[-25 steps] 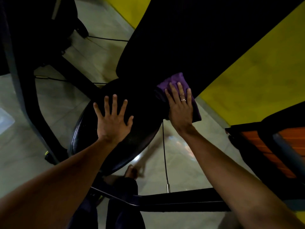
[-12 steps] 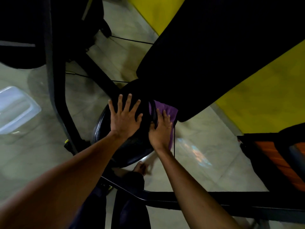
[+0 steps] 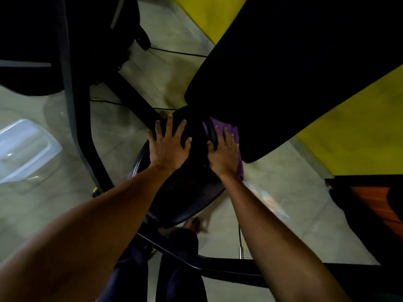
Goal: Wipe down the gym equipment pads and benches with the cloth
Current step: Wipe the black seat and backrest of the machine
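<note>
A round black seat pad (image 3: pixel 183 192) sits below me, with a long black back pad (image 3: pixel 294 73) rising from its far edge to the upper right. My left hand (image 3: pixel 169 147) lies flat on the seat's far part, fingers spread. My right hand (image 3: pixel 224 152) presses a purple cloth (image 3: pixel 231 130) against the seat's right edge, where the seat meets the back pad. Most of the cloth is hidden under that hand.
Black frame tubes (image 3: pixel 76 105) of the machine stand left and cross near my legs (image 3: pixel 174 269). A thin cable (image 3: pixel 239 240) hangs below the seat. A clear plastic lid (image 3: pixel 24 151) lies on the pale floor at left. A yellow wall (image 3: pixel 349 127) and an orange-black bench (image 3: pixel 375 205) stand right.
My right hand slid the cloth from the back pad's lower edge down onto the seat's right side. My left hand stayed flat on the seat. The view shifted right.
</note>
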A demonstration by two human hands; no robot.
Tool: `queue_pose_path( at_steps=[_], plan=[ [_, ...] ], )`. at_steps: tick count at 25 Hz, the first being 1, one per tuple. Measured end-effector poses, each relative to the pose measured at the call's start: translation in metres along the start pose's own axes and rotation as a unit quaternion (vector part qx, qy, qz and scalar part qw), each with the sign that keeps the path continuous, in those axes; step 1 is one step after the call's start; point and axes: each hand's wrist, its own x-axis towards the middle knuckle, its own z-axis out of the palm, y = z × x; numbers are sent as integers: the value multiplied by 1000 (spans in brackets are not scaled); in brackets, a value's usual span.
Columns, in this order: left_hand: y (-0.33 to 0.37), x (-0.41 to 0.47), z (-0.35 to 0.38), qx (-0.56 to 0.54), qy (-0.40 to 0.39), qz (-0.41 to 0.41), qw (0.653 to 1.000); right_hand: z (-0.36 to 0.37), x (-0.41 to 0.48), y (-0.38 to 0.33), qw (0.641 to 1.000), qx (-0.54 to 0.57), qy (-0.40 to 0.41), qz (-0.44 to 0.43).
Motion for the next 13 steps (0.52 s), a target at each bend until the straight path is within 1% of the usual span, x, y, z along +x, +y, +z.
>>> queue_pose_path(
  at_steps=[2, 3, 5, 7, 9, 10, 13],
  plan=[
    [1, -3, 2, 3, 16, -2, 1000, 9, -30, -4, 999, 9, 24, 45],
    [2, -3, 4, 5, 19, -5, 1000, 14, -43, -11, 998, 8, 26, 48],
    [2, -2, 6, 14, 27, -10, 999, 19, -47, -27, 1000, 3, 3, 11],
    [1, -2, 8, 44, 35, -3, 998, 14, -23, -40, 999, 3, -32, -44],
    [-1, 0, 11, 73, 26, 3, 997, 8, 15, -51, 995, 24, -71, -69],
    [-2, 1, 12, 75, 24, 2, 997, 5, 34, -56, 993, 25, -91, -74],
    [-2, 4, 11, 57, 55, -6, 997, 4, 79, -64, 986, -2, -127, -112]
  ],
)
